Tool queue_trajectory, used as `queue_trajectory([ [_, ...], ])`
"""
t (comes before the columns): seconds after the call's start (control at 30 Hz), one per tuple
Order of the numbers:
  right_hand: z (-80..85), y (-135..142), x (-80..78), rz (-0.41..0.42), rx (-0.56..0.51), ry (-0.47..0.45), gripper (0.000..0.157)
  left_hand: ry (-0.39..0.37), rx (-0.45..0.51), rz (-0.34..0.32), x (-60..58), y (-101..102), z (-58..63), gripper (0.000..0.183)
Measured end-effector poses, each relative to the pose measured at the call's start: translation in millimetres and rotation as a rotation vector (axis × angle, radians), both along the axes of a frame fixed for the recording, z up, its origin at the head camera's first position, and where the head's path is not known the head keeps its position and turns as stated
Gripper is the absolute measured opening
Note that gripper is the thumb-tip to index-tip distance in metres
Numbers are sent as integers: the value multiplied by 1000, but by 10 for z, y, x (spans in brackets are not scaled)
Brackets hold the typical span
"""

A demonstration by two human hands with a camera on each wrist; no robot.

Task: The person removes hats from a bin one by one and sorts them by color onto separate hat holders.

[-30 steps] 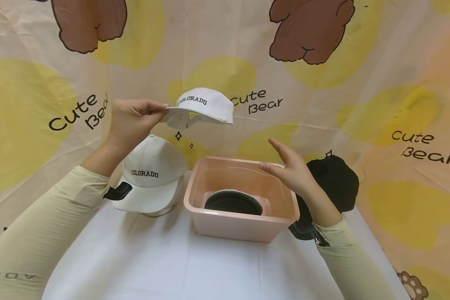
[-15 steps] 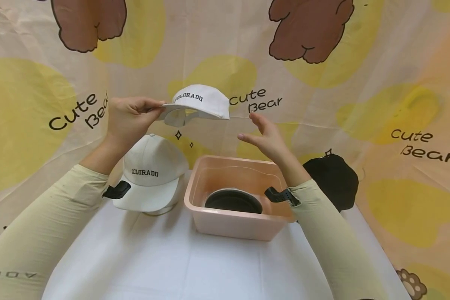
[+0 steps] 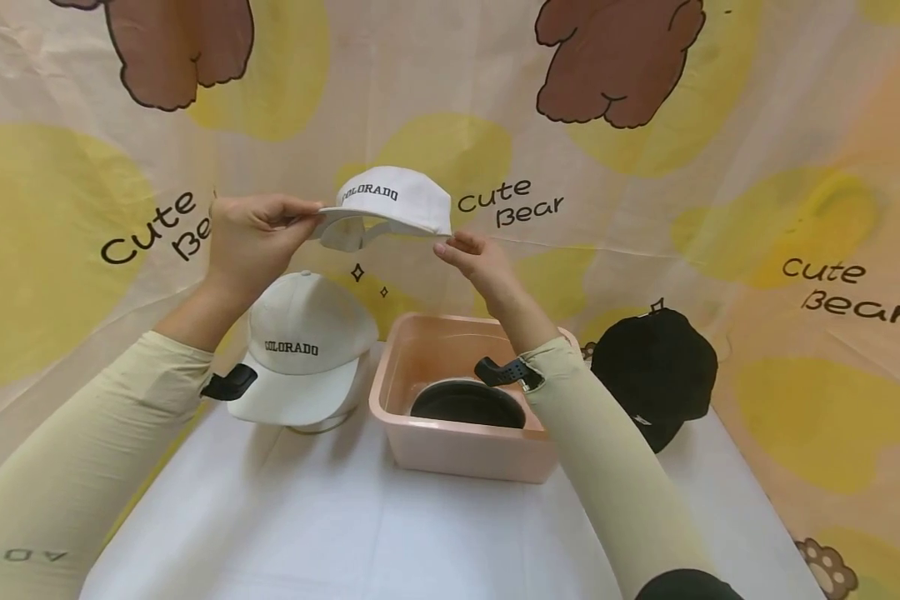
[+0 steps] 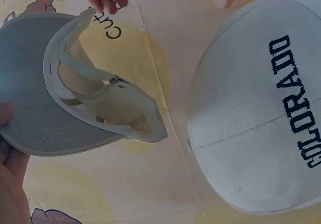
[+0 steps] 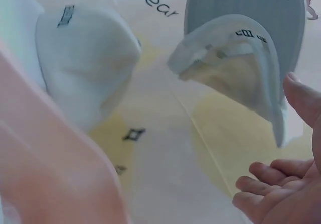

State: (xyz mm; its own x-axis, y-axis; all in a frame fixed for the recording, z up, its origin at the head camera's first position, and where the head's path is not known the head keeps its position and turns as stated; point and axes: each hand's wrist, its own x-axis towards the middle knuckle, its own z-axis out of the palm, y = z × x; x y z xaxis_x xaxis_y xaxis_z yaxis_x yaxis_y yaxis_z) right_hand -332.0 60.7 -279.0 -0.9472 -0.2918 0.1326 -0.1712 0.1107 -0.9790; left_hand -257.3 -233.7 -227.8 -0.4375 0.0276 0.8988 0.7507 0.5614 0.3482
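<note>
My left hand [image 3: 251, 237] pinches the brim of a white baseball cap [image 3: 393, 192] marked COLORADO, held up above the table. The left wrist view shows the underside of its brim [image 4: 30, 78] and the hollow crown with its back strap. Close to the cap's rear edge is my right hand [image 3: 489, 265]; its fingers [image 5: 271, 181] are spread and hold nothing in the right wrist view. A second white COLORADO cap [image 3: 311, 325] sits on a support on the table, below my left hand.
A pink plastic bin [image 3: 465, 450] stands mid-table, with a dark oval thing [image 3: 468, 402] inside, its kind unclear. To its right is a black cap [image 3: 656, 367]. Behind the white table [image 3: 330, 525] hangs a bear-print cloth [image 3: 435, 75].
My right hand has moved left and up from over the bin's right side to the rear of the held cap. The left hand and its cap have shifted slightly left and up.
</note>
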Motion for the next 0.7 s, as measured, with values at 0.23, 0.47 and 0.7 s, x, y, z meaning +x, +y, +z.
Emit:
queue_trajectory([
  [0.23,-110,-277,22,118,-133,-90,54,13,7,17,25,28,-4,6],
  [0.47,-171,-521,11,157,-332,-154,45,5,30,-5,-17,41,-59,8],
  [0.7,-168,-714,-67,93,-569,-225,33,24,23,-14,-78,14,-116,7],
])
